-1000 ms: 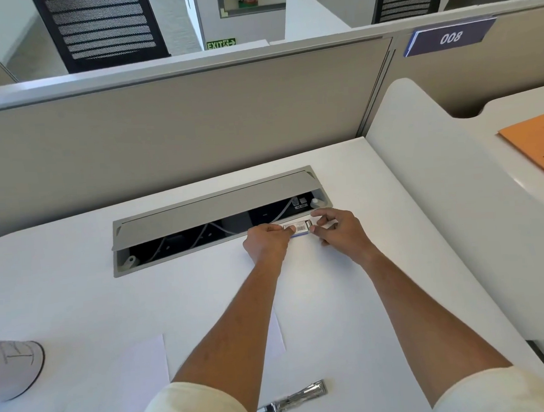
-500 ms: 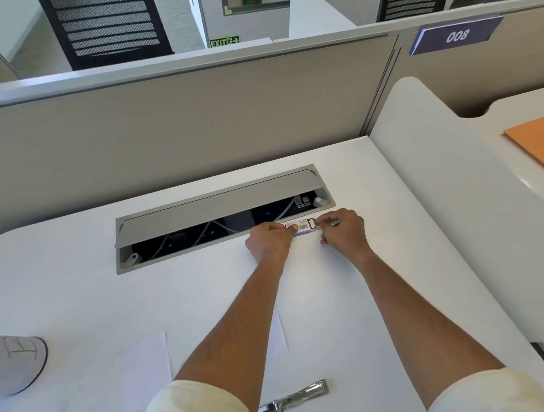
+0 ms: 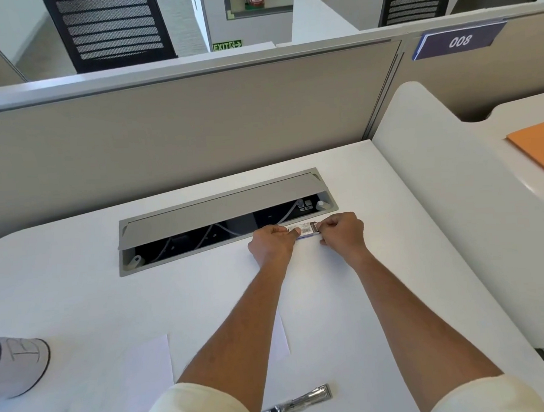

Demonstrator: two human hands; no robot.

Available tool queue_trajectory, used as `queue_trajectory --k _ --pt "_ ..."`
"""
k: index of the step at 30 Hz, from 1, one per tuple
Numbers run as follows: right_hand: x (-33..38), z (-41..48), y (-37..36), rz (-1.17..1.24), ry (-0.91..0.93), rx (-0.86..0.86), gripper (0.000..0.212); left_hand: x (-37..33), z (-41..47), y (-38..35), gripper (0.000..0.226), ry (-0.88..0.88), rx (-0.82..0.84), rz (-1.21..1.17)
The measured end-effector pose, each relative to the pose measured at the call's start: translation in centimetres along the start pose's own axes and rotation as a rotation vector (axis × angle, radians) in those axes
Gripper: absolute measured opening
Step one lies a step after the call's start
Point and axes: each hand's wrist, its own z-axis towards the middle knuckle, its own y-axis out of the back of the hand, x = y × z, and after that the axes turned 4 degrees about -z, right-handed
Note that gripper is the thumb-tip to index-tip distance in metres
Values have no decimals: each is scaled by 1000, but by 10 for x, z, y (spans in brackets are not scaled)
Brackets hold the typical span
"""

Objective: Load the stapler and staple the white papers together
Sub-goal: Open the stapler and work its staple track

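Stapler (image 3: pixel 296 404) lies near white papers (image 3: pixel 147 370), staple box (image 3: pixel 305 229) by cable tray (image 3: pixel 220 208)

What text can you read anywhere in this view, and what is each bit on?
"008": blue plate on the partition.
"EXIT": green sign beyond the partition.
Barcode label on the box pinched between the left hand and the right hand: too small to read.
Tag in the cable tray: too small to read.
Marks on the grey object: unclear.
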Motion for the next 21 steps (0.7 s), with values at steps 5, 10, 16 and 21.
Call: queue_trajectory --k 5,10,16,21 --pt "2 0 4 97 -64 40 15 1 1 0 30 7 4 -7" --pt "1 4 8 147 -114 106 14 1 1 0 29 16 7 -19" --pt "2 14 12 140 -196 189 13 1 -1 1 27 3 14 -10" --pt "1 -1 11 33 -65 99 20 1 -3 3 28 -16 23 -25"
